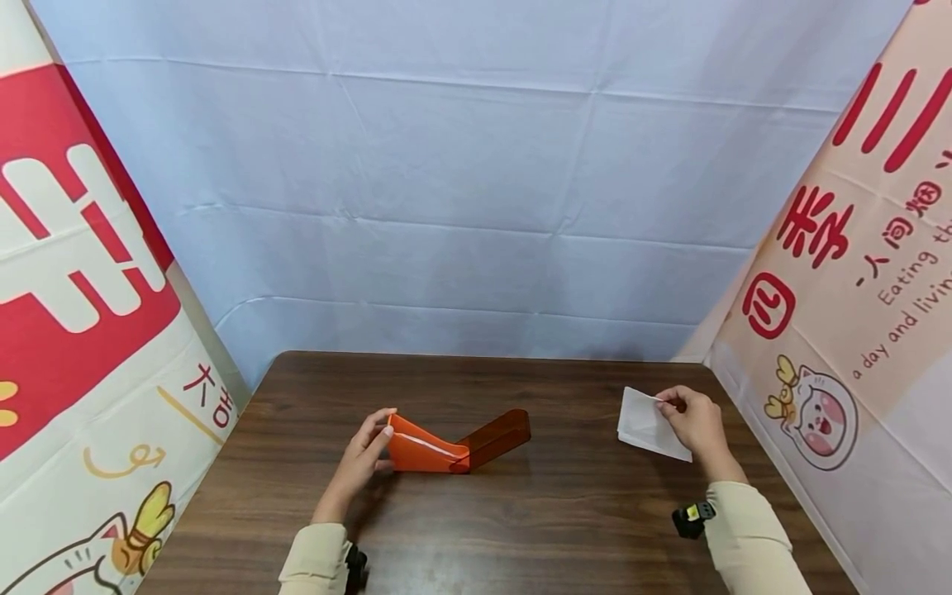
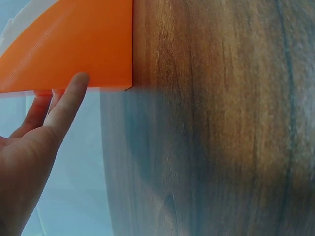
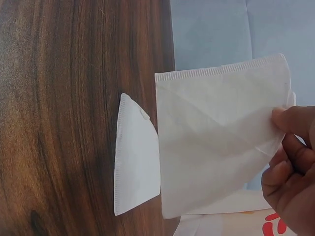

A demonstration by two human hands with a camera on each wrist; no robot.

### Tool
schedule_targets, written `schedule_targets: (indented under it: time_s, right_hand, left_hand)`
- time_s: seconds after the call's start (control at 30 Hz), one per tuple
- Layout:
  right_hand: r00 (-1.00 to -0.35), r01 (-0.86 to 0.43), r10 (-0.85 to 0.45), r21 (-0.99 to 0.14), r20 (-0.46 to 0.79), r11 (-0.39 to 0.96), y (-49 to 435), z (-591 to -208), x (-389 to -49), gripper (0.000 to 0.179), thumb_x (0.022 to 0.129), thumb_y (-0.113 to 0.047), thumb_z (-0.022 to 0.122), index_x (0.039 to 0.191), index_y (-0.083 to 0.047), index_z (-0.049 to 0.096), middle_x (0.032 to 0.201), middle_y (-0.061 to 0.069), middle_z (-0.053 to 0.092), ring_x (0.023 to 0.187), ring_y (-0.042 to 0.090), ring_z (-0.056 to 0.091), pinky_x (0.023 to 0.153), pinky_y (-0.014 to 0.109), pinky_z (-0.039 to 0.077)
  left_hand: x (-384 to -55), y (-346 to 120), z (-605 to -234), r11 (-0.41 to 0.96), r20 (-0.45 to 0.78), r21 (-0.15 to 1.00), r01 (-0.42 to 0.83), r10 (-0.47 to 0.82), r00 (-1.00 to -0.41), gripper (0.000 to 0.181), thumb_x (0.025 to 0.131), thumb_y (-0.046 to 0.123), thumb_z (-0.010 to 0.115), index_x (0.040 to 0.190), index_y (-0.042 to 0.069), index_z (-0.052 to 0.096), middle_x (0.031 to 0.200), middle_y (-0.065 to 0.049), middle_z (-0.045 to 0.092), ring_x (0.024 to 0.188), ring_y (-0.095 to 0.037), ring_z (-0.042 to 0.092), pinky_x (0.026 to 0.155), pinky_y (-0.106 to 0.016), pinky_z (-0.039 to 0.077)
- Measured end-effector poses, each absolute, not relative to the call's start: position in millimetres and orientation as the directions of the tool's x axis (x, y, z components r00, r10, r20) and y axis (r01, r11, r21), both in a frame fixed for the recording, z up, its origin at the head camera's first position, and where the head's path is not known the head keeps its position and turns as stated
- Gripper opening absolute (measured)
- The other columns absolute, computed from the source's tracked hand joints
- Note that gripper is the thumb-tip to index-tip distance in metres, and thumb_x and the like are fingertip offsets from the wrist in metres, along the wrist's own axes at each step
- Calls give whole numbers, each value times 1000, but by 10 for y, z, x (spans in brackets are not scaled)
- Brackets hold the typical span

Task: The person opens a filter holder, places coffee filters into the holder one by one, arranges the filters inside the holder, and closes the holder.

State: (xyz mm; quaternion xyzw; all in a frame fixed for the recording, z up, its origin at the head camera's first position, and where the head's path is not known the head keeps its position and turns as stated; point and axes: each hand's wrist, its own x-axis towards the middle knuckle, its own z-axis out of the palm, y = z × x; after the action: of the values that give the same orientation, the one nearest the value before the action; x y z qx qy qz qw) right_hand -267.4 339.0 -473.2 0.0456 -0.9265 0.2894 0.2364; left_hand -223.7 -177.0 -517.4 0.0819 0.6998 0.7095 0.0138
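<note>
My left hand (image 1: 363, 450) grips the upright left end of an orange coffee filter holder (image 1: 418, 454), thumb on one face and fingers behind. The holder stands on the table with its see-through brown lid (image 1: 502, 438) swung out to the right. White paper (image 2: 22, 19) shows past the holder's edge in the left wrist view. At the right, my right hand (image 1: 695, 421) pinches a white coffee filter (image 3: 216, 137) with a crimped edge between thumb and fingers. Beside it on the table lies another white filter (image 3: 138, 157), partly overlapped in the right wrist view.
The brown wooden table (image 1: 565, 529) ends at a pale blue cloth backdrop (image 1: 476, 207). Printed cloths hang at the left (image 1: 89, 248) and right (image 1: 855, 289) sides, the right one close to my right hand.
</note>
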Motion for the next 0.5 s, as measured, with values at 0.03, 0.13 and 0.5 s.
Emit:
schedule_targets:
  time_s: [0.03, 0.13, 0.5]
  right_hand:
    - [-886, -223, 50, -516, 462, 827, 3394, -4727, -2669, 5, 81, -1, 68, 79, -4, 65, 70, 4, 61, 63, 19, 50, 54, 34, 39]
    - [-889, -229, 47, -531, 456, 816, 3402, -4702, -2655, 5, 83, -3, 68, 81, -4, 64, 72, 5, 61, 65, 17, 50, 56, 31, 40]
    - [-899, -233, 47, -565, 435, 791, 3319, -4513, -2533, 4, 84, -3, 67, 88, -2, 65, 75, 6, 62, 64, 13, 51, 52, 25, 41]
  left_hand:
    - [-2252, -1774, -5198, -25, 98, 995, 96, 133, -986, 35, 99, 14, 47, 133, 7, 43, 115, -23, 51, 102, -36, 53, 74, -60, 47]
    - [-2299, -1783, -5283, -35, 110, 994, 106, 125, -986, 34, 99, 13, 47, 132, 7, 44, 115, -23, 50, 102, -36, 54, 73, -60, 47]
    - [-2355, -1785, -5369, -19, 194, 981, 193, 81, -978, 34, 96, 13, 53, 128, 2, 50, 113, -25, 54, 93, -25, 60, 69, -54, 51]
